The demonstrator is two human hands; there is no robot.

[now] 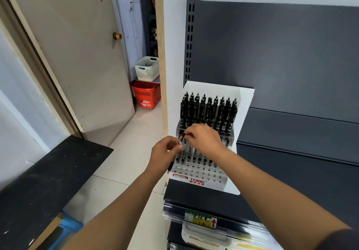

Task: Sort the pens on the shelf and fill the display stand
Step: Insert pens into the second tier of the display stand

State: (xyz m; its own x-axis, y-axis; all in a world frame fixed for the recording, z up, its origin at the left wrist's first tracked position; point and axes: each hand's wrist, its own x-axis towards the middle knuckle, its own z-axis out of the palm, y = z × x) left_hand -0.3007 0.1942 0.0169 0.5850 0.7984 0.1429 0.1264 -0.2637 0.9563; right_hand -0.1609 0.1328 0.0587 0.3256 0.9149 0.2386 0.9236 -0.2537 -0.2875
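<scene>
A white and clear pen display stand (245, 102) stands on the dark shelf (198, 193). Its back rows hold several black pens (208, 110); the front holes (202, 170) are mostly bare. My left hand (165, 152) grips a bundle of black pens (172, 164) just left of the stand, their ends sticking out below my fist. My right hand (206, 139) pinches one black pen (182, 136) by its top, over the stand's middle rows, right beside my left hand.
A grey back panel (281, 55) rises behind the shelf. An open door (77, 55) on the left leads to a room with a cream basket (147, 68) and a red basket (146, 94). A black board (44, 181) lies at lower left. A price label (200, 218) hangs on the shelf edge.
</scene>
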